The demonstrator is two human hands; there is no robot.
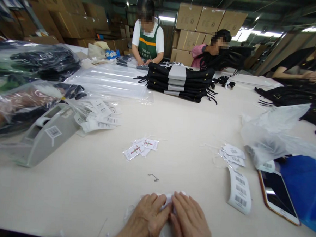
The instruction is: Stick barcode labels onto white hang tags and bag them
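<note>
Near the front edge of the white table, my left hand and my right hand meet side by side over a small white item. Both hands have their fingers bent and pressed together on it, covering most of it. Just beyond them lies a small dark metal piece. Farther off is a little pile of tags with a red print. To the right are white barcode tags on strings and a curled strip of barcode labels.
A grey tape dispenser and a heap of labels are on the left. A phone rests by a blue object on the right. Stacked black garments lie farther back. Several people work across the table.
</note>
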